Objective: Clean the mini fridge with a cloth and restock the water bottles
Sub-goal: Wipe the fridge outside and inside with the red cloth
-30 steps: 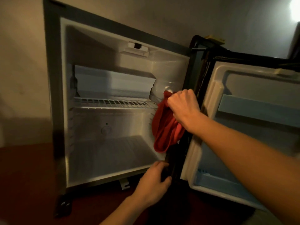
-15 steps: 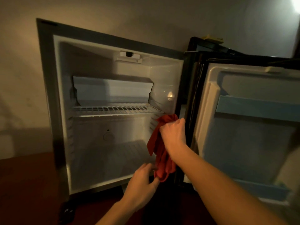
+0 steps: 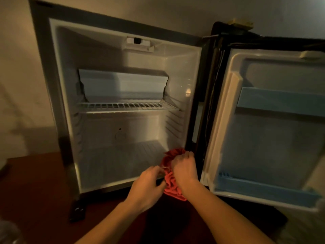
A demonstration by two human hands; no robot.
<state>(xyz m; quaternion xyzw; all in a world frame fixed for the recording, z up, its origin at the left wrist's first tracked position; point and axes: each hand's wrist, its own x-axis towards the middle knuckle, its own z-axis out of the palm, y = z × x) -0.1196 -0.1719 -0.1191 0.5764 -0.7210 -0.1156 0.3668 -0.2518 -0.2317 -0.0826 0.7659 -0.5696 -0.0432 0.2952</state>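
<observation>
The mini fridge [image 3: 52, 103] stands open with nothing inside it. A wire shelf [image 3: 126, 107] crosses its middle and a small freezer box [image 3: 123, 83] sits above. A bunched red cloth [image 3: 171, 180] is at the fridge's lower right front corner. My right hand [image 3: 183, 167] grips the cloth from the right. My left hand [image 3: 149, 182] holds its left side with the fingers pinched on the fabric. No water bottle is clearly visible.
The fridge door [image 3: 263, 129] swings wide to the right, with blue door racks [image 3: 281, 101] inside it. The fridge sits on a dark reddish-brown surface [image 3: 35, 182] against a pale wall. A blurry pale object [image 3: 8, 233] shows at the bottom left corner.
My right hand has carried the red cloth down the fridge's right front edge, from shelf height to the bottom corner. My left hand has moved from the fridge's bottom edge onto the cloth.
</observation>
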